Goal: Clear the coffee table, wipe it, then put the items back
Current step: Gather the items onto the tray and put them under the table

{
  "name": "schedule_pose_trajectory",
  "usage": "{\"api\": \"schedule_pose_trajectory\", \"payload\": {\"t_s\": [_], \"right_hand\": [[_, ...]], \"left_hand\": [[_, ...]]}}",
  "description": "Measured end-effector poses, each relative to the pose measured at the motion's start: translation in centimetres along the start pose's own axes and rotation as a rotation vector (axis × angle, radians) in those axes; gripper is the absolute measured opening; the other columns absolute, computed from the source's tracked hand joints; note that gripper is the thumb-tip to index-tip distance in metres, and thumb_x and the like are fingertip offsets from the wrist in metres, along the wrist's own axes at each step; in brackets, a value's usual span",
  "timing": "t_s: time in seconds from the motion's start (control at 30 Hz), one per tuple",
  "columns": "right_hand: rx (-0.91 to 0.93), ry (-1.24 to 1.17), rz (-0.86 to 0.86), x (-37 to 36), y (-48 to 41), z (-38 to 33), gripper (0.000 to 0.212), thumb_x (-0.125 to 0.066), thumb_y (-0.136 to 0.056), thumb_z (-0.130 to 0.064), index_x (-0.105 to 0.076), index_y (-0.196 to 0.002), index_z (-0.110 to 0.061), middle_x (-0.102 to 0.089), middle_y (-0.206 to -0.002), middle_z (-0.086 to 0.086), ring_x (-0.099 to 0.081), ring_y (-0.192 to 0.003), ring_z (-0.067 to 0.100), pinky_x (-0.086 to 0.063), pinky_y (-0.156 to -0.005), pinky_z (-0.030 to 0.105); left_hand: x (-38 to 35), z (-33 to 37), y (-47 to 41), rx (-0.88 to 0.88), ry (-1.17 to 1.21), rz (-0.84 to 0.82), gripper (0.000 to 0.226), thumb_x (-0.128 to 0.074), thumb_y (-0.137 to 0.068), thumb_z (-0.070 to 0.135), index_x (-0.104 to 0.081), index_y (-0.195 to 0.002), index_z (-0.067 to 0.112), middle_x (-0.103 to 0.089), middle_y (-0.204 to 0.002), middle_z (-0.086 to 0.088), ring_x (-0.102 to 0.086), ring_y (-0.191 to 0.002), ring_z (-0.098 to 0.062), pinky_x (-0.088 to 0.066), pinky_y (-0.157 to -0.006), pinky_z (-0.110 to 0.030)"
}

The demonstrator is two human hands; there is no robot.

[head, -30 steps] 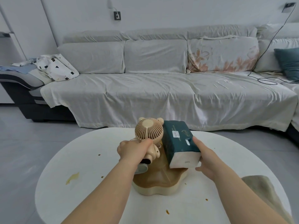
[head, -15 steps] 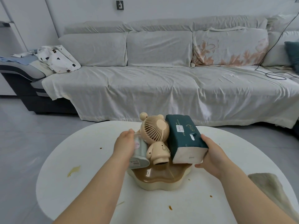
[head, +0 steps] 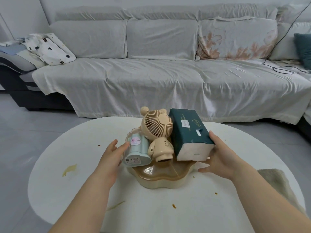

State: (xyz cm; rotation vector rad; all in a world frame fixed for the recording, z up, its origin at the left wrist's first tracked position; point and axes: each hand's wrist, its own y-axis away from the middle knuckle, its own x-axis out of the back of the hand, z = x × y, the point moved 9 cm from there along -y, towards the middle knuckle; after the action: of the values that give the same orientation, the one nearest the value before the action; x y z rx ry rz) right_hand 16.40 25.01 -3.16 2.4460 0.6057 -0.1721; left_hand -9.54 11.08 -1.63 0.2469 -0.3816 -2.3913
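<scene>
Bright, even daylight, source unclear; soft shadows; wide-angle bowing at edges; slight softness throughout.

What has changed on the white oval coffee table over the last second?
The left hand, curled in front of the beige bear-shaped fan a second ago, has slid left and opened, and now lies flat against the pale blue lidded cup. The right hand stays at the right end of the dark green tissue pack. Fan, cup and pack remain on the beige lobed tray.
</scene>
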Motion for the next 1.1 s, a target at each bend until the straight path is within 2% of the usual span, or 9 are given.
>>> {"api": "schedule_pose_trajectory", "payload": {"t_s": [0.07, 0.13, 0.2, 0.23, 0.53, 0.73, 0.87, 1.0, 1.1], "right_hand": [[-0.011, 0.024, -0.032, -0.2, 0.0, 0.0, 0.037, -0.036, -0.086, -0.058, -0.057, -0.106, -0.034, -0.062, -0.108, 0.003, -0.055, -0.098, 0.027, -0.035, -0.089, 0.057], [-0.023, 0.024, -0.060, -0.5, 0.1, 0.2, 0.034, -0.037, -0.085, -0.057, -0.060, -0.096, -0.034, -0.066, -0.101, 0.004, -0.056, -0.098, 0.027, -0.042, -0.081, 0.056], [-0.027, 0.033, -0.077, -0.7, 0.0, 0.3, 0.033, -0.038, -0.085, -0.056, -0.062, -0.094, -0.034, -0.068, -0.097, 0.004, -0.057, -0.097, 0.025, -0.045, -0.075, 0.055], [-0.030, 0.046, -0.078, -0.9, 0.0, 0.3, 0.032, -0.039, -0.085, -0.056, -0.062, -0.094, -0.034, -0.068, -0.096, 0.004, -0.058, -0.096, 0.024, -0.045, -0.075, 0.055], [-0.026, 0.068, -0.022, -1.0, -0.6, 0.2, 0.025, -0.042, -0.086, -0.050, -0.055, -0.100, -0.034, -0.063, -0.105, 0.005, -0.055, -0.099, 0.024, -0.035, -0.090, 0.060], [0.012, 0.038, -0.027, -1.3, 0.3, 0.0, 0.035, -0.041, -0.087, -0.048, -0.051, -0.116, -0.031, -0.061, -0.104, 0.004, -0.055, -0.094, 0.024, -0.040, -0.085, 0.060], [0.067, 0.026, -0.043, -2.1, 2.8, -0.8, 0.042, -0.041, -0.087, -0.046, -0.048, -0.125, -0.029, -0.060, -0.105, 0.003, -0.056, -0.090, 0.022, -0.047, -0.076, 0.054], [0.097, 0.032, -0.063, -3.3, 7.6, -1.1, 0.043, -0.044, -0.086, -0.046, -0.046, -0.126, -0.030, -0.058, -0.113, 0.004, -0.055, -0.099, 0.023, -0.048, -0.073, 0.054], [0.100, 0.053, -0.083, -4.2, 12.0, 0.2, 0.041, -0.045, -0.085, -0.047, -0.048, -0.123, -0.031, -0.059, -0.110, 0.003, -0.054, -0.098, 0.022, -0.049, -0.071, 0.054]], "left_hand": [[-0.9, -1.0, 0.2, 0.084, 0.014, -0.112, 0.053, -0.052, -0.085, 0.031, -0.038, -0.132, 0.009, -0.051, -0.130, -0.013, -0.053, -0.112, -0.023, -0.039, -0.089, -0.030], [-1.4, -1.3, 0.6, 0.119, -0.050, -0.189, 0.035, -0.049, -0.086, 0.036, -0.059, -0.106, 0.009, -0.070, -0.092, -0.007, -0.059, -0.078, -0.016, -0.042, -0.070, -0.027], [-1.4, -1.4, 0.4, 0.132, -0.099, -0.218, 0.028, -0.048, -0.087, 0.038, -0.067, -0.082, 0.018, -0.072, -0.064, 0.003, -0.056, -0.066, -0.014, -0.042, -0.064, -0.028], [-1.2, -1.3, 0.2, 0.136, -0.115, -0.219, 0.029, -0.050, -0.086, 0.038, -0.069, -0.076, 0.019, -0.071, -0.061, 0.004, -0.055, -0.067, -0.015, -0.043, -0.064, -0.030], [-0.9, -1.2, -0.7, 0.117, -0.177, -0.215, 0.031, -0.056, -0.080, 0.043, -0.072, -0.067, 0.020, -0.069, -0.055, 0.004, -0.056, -0.071, -0.020, -0.046, -0.063, -0.033], [-0.5, -0.4, -0.2, 0.087, -0.209, -0.213, 0.027, -0.057, -0.077, 0.046, -0.069, -0.077, 0.022, -0.070, -0.084, 0.000, -0.060, -0.086, -0.018, -0.052, -0.068, -0.036], [0.2, 0.7, 1.7, 0.058, -0.192, -0.212, 0.026, -0.057, -0.077, 0.047, -0.067, -0.083, 0.023, -0.068, -0.092, 0.001, -0.058, -0.094, -0.017, -0.051, -0.070, -0.035], [1.7, 1.9, 6.2, 0.041, -0.164, -0.215, 0.027, -0.060, -0.073, 0.048, -0.067, -0.083, 0.023, -0.069, -0.091, 0.000, -0.058, -0.097, -0.018, -0.051, -0.069, -0.036], [3.6, 2.1, 10.6, 0.031, -0.160, -0.225, 0.036, -0.064, -0.053, 0.053, -0.072, -0.074, 0.024, -0.074, -0.077, 0.005, -0.059, -0.093, -0.017, -0.051, -0.068, -0.037]]}}
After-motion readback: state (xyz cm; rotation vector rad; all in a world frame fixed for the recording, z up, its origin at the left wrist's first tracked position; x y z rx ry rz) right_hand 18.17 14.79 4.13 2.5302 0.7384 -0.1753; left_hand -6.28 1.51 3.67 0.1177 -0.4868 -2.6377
